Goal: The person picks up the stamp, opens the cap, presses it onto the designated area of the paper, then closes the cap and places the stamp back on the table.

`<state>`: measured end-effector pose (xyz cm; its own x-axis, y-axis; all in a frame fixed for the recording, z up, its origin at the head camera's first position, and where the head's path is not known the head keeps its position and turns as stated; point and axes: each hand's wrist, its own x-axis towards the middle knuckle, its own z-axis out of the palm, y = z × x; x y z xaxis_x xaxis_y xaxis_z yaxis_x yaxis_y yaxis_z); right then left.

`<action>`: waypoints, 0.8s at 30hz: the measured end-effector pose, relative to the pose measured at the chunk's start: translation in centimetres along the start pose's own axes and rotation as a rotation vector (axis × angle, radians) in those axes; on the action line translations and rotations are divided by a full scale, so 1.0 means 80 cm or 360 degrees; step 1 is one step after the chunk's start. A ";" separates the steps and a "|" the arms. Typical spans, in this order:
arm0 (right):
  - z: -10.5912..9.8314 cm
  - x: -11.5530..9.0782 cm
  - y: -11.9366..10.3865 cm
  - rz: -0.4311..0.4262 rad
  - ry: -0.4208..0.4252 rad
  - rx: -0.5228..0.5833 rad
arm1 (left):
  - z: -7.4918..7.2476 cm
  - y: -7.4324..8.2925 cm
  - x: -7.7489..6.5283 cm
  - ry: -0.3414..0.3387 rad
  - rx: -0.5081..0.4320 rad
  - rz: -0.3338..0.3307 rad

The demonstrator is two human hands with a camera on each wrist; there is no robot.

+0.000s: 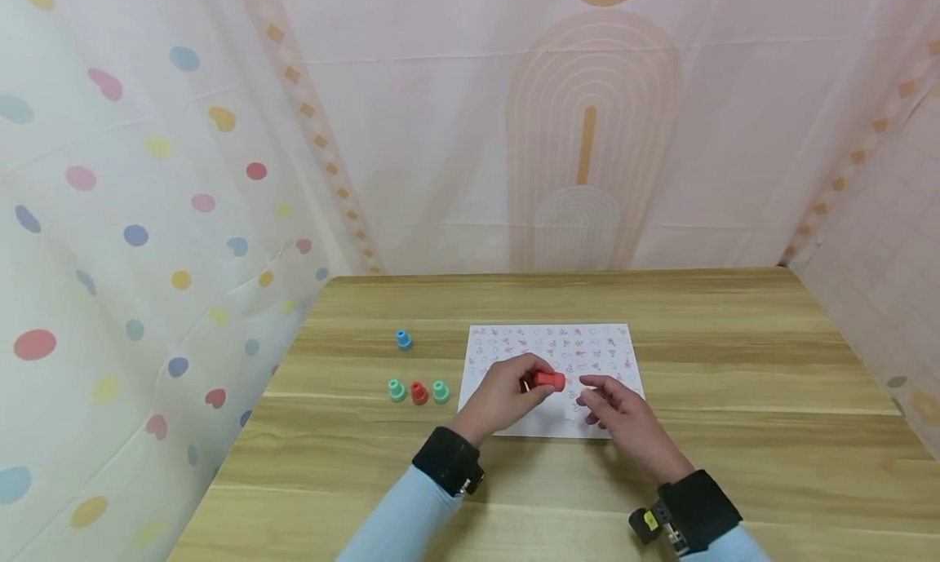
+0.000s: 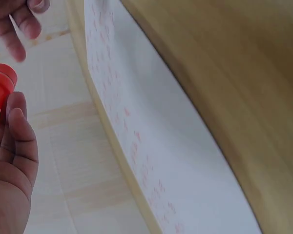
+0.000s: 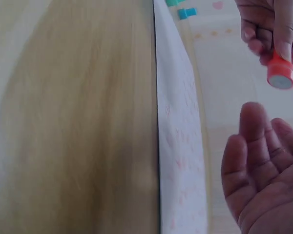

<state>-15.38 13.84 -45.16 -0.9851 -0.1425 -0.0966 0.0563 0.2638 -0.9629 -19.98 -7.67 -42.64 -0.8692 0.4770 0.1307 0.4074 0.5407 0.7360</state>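
Note:
My left hand [image 1: 505, 392] pinches a red stamp [image 1: 552, 380] between thumb and fingers, held sideways over a white sheet of paper [image 1: 547, 422]. The sheet carries rows of small red prints, and its lower middle is plain white. A round greyish face [image 3: 281, 82] shows at the end of the stamp in the right wrist view, turned toward my right hand [image 1: 626, 422]. That hand hovers just right of the stamp, palm inward, fingers loosely bent and holding nothing. The left wrist view catches the red stamp [image 2: 4, 83] only at its edge.
Left of the sheet, a green stamp [image 1: 396, 391], a red one [image 1: 419, 393] and another green one [image 1: 441, 391] stand in a row. Behind them is a blue stamp [image 1: 404, 340]. Patterned curtains [image 1: 441, 154] hang along the wooden table's [image 1: 734, 350] back and sides.

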 end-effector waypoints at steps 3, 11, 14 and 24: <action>-0.005 -0.003 -0.004 -0.0051 0.0029 -0.0237 | -0.007 -0.002 0.001 0.0008 0.0058 -0.0012; -0.017 -0.006 -0.007 -0.0225 0.0079 -0.0863 | -0.024 -0.003 0.003 -0.0005 0.0227 -0.0090; -0.020 -0.007 -0.007 -0.0275 0.0096 -0.1026 | -0.030 -0.005 0.003 0.0009 0.0292 -0.0106; -0.023 -0.014 -0.009 -0.0317 0.0092 -0.1431 | -0.063 -0.010 0.001 0.0073 0.0347 -0.0255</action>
<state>-14.66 15.58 -43.85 -0.9709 -0.2235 0.0862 -0.2392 0.8848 -0.4000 -21.75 -11.57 -39.85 -0.9371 0.3441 0.0580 0.3103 0.7456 0.5898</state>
